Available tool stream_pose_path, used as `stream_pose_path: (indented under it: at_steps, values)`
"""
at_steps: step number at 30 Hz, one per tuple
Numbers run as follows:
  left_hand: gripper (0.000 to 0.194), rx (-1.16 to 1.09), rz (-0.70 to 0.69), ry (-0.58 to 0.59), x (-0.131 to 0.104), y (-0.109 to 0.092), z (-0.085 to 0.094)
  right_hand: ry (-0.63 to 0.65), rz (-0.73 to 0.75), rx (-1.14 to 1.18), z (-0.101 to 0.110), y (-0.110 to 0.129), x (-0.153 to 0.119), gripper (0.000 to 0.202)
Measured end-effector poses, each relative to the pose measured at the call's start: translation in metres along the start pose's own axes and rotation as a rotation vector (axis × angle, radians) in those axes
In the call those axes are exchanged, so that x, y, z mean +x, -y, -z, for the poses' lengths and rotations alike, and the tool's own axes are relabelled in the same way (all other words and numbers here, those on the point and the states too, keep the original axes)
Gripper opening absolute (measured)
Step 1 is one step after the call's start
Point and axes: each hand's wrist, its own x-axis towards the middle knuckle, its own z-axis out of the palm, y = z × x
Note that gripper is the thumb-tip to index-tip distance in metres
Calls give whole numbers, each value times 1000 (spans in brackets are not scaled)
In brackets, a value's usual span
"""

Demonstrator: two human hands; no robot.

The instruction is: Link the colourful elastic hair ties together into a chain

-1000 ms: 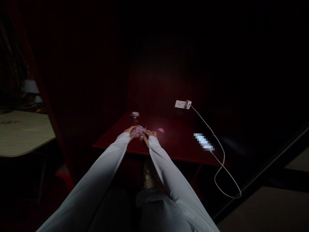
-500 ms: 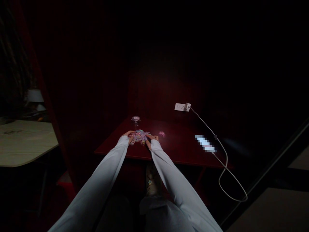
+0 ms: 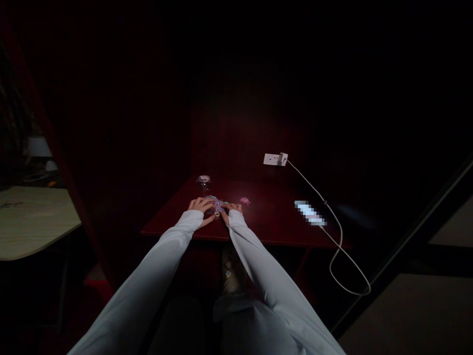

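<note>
A small heap of pastel loops that look like hair ties (image 3: 219, 205), mostly purple with some pink and green, lies on the dark red table (image 3: 269, 227). My left hand (image 3: 200, 207) rests over the heap's left side, its fingers stretched across and its thumb apart below them. From the right, my right hand (image 3: 232, 210) touches the heap, index finger and thumb apart. Both hands cover part of the loops. A separate little cluster of pink ties (image 3: 244, 201) sits just beyond my right hand. Behind my left hand stands a clear lidded jar (image 3: 204, 181).
On the table's right lies a blurred-out phone (image 3: 310, 213) on a white cable (image 3: 342, 231). The cable loops past the table edge and runs to a charger in the wall socket (image 3: 275, 159). A pale wooden table (image 3: 33, 222) is at the left, beyond a dark partition.
My left hand has moved right and inward over the heap, covering more of it, and the loops look more bunched. My right hand stays at its side. The view has shifted slightly.
</note>
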Motion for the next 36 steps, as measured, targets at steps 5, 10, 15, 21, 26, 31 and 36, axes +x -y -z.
stream_pose_path:
  at_steps: [5, 10, 15, 21, 26, 31, 36]
  values:
    - [32, 10, -46, 74, 1, 1, -3, -1, 7, 9, -3, -2, 2, 31]
    - [36, -15, -21, 122, 2, 4, -4, 3, 23, 40, -5, -3, 4, 32]
    - [40, -44, -19, 67, 1, 4, 1, 24, 14, 47, -3, -3, 2, 34]
    - [41, -57, -2, 1, -1, 1, 4, -15, 72, 86, -3, -5, 2, 28]
    - [42, -62, -13, -13, -1, 3, 4, -67, 19, 142, -3, -3, 2, 20]
    - [45, -55, -22, -29, 0, 5, 1, -48, 74, 159, 1, -1, -1, 17]
    - [44, -51, -44, -26, -1, 4, 1, -59, 113, 172, 4, 2, -3, 24]
